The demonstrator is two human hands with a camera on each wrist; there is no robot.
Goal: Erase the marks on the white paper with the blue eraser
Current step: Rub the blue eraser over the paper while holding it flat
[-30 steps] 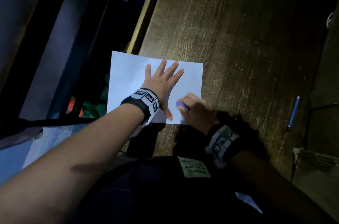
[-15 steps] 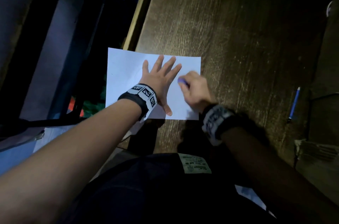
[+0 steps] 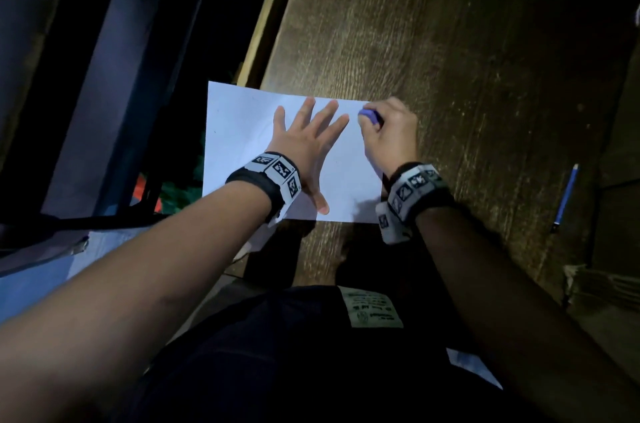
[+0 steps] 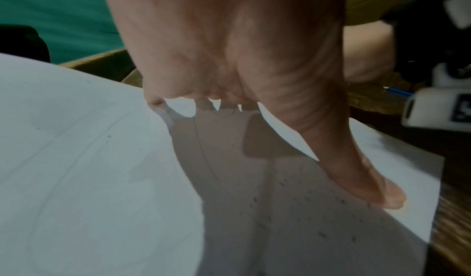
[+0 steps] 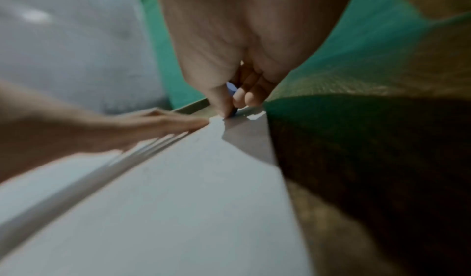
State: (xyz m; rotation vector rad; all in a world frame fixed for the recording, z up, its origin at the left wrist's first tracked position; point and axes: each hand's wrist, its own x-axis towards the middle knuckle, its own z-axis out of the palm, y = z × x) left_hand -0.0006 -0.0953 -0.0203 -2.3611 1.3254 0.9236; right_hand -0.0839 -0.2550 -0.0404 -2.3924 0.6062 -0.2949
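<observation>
Fingers spread flat, the left hand presses the white paper; beside it, the right hand pinches the blue eraser against the paper's far corner.

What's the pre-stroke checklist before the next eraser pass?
1. Left hand flat on white paper, fingers spread: ok.
2. Right hand grips blue eraser: ok.
3. Eraser over the paper's far right corner: ok.
4. Paper fully on wooden table: not ok, left part overhangs the edge.
5. Marks remaining: faint lines and crumbs visible, extent cannot tell.
6. Blue pencil away from the paper: ok.
</observation>
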